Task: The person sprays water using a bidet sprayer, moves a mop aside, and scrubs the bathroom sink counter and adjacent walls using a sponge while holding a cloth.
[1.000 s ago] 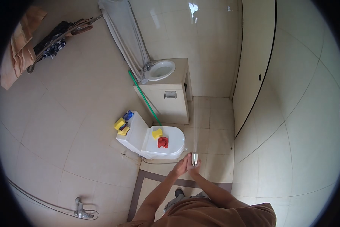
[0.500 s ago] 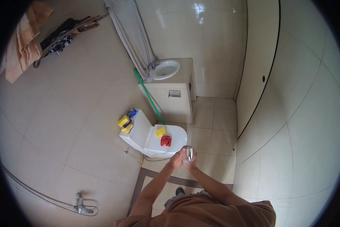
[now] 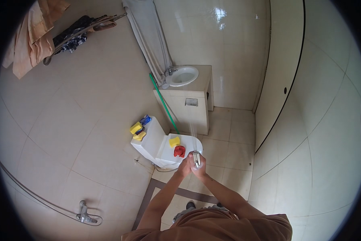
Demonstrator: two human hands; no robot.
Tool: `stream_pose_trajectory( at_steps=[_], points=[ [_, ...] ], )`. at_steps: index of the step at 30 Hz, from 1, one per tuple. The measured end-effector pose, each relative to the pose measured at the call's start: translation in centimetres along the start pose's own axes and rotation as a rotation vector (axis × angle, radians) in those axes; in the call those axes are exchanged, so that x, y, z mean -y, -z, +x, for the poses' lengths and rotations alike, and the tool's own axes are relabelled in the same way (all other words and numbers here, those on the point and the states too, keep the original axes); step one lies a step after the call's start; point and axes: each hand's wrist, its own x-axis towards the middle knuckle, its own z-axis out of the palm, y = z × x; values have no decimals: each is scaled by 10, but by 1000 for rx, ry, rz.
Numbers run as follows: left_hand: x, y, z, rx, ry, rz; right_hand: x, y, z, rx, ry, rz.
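Thin water jets shoot forward from a shiny silver sprayer (image 3: 196, 159) with a clear rounded part, held in front of my body. My right hand (image 3: 201, 171) is closed around it from the right. Pressed close on the left side, my left hand (image 3: 183, 167) is closed against the sprayer too, its fingers partly hidden. Just beyond my hands is the white toilet (image 3: 162, 154) with its lid down. On the lid lie a yellow sponge (image 3: 174, 141) and a crumpled red cloth (image 3: 179, 151).
More yellow sponges (image 3: 136, 128) and a blue packet (image 3: 146, 119) sit on the toilet tank. A green pole (image 3: 163, 102) leans by the sink cabinet (image 3: 180, 108). On the left wall are a shower tap (image 3: 84, 215) and hose; clothes (image 3: 39, 40) hang above. A door (image 3: 283, 60) stands right.
The view has shifted slightly. My hands and the sprayer have moved a little left, closer to the red cloth, and the water jets now lean toward the toilet's front edge and cabinet.
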Motion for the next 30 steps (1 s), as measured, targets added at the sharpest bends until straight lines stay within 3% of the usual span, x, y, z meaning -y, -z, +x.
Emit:
stream_pose_trajectory(
  at_steps=[5, 11, 16, 18, 20, 23, 30],
  points=[
    [6, -4, -4, -22, -22, -99, 2, 1, -3, 16, 10, 0],
    [6, -8, -4, -22, -15, -8, -1, 3, -4, 24, 40, 25],
    [-17, -4, -5, 35, 10, -183, 6, 13, -9, -34, -45, -100],
    [-18, -6, -4, 13, -122, -102, 6, 17, -12, -71, -44, -135],
    [3, -20, 0, -82, -404, 90, 1, 22, -18, -122, -41, -138],
    [-1, -24, 3, -84, -548, 134, -22, 28, -30, -179, -79, -197],
    [-5, -30, -2, -84, -558, 192, -3, 31, -26, -244, -151, -187]
  ],
)
